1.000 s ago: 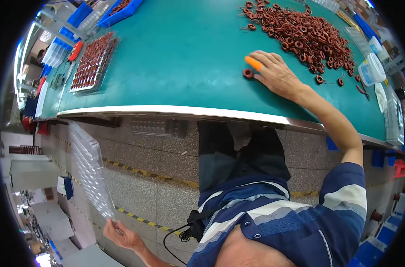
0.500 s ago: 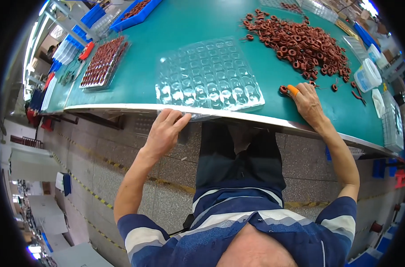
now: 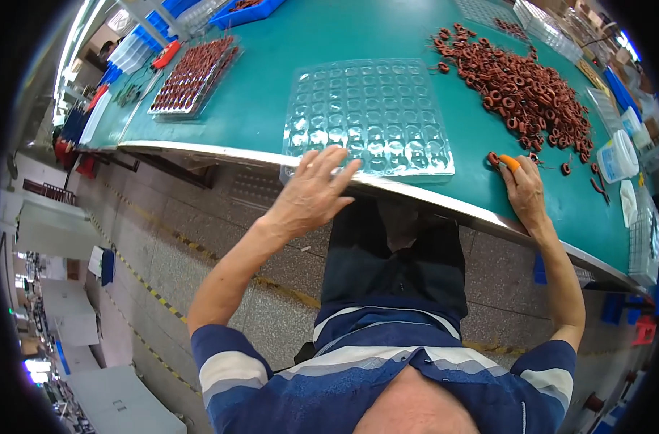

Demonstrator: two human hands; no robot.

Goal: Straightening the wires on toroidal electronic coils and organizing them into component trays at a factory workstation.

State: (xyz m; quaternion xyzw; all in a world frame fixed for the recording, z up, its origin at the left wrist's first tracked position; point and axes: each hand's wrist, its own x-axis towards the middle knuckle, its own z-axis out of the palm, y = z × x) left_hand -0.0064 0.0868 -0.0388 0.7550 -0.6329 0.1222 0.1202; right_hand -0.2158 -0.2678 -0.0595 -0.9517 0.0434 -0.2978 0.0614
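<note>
A clear plastic tray with rows of round pockets lies in front of me, its near edge by the table's edge. Over its near left corner is my left hand, fingers spread and holding nothing; whether the fingertips touch the plastic I cannot tell. To the right of the tray, low on the tabletop, my right hand has its fingers closed on a small red-brown ring coil. An orange finger cot covers one of its fingertips. Beyond this hand spreads a large heap of similar ring coils with thin wire leads.
At the left stands another tray filled with coils, near a red-handled tool. A blue bin sits at the back. On the right are a white tub, pliers and stacked clear trays.
My left hand has risen from the table's front edge onto the tray's near corner, and its fingers have spread. The tray now lies straighter. My right hand stays by the coil while the view has shifted.
</note>
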